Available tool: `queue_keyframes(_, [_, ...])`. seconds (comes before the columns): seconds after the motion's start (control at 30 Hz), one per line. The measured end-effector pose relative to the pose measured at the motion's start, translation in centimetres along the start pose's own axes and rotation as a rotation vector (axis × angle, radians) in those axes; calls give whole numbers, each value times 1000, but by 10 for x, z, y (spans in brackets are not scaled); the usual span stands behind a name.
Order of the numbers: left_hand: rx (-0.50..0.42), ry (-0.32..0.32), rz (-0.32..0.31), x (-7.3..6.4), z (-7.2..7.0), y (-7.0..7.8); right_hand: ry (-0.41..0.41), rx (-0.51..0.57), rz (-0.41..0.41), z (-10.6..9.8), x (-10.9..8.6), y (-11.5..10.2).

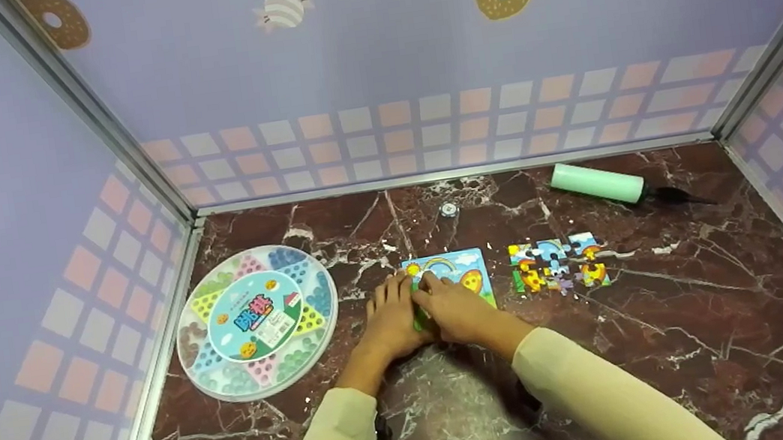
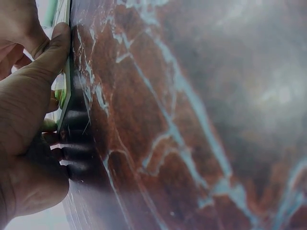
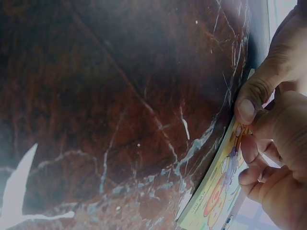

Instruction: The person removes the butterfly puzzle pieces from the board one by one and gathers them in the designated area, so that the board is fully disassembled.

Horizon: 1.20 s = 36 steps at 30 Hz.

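A jigsaw puzzle board (image 1: 468,259), printed with a rainbow and a sun, lies flat on the table under both hands. My left hand (image 1: 394,314) grips its near left part, the thumb (image 2: 58,45) along the near edge and the fingers over the left side. Curled over the board close beside it is my right hand (image 1: 460,309). Its fingertips (image 3: 249,149) touch the picture; I cannot tell whether they pinch a piece. Right of the board lies a group of loose puzzle pieces (image 1: 556,266), some partly joined.
To the left sits a round Chinese checkers box (image 1: 257,321) with a see-through cover. A mint green cylinder (image 1: 597,183) with a black tapering end lies at the back right. Behind the board is a small round whitish object (image 1: 448,209). Patterned walls (image 1: 415,58) enclose the table.
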State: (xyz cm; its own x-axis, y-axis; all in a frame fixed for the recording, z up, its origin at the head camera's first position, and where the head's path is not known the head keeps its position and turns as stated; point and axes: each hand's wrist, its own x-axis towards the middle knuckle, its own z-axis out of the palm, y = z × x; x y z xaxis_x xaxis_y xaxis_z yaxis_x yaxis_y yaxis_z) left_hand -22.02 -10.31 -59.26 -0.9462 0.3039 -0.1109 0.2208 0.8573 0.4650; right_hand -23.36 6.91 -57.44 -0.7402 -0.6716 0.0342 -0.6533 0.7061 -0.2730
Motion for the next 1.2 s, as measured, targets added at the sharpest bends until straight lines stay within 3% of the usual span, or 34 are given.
queue_keyframes(0.93, [7,3,-7,-1,-2,1,53,-117,-12,-2,-5,-2])
queue_keyframes(1.2, [19,9,-7,0,-1,0,49,-105,0,-1,-7,-1])
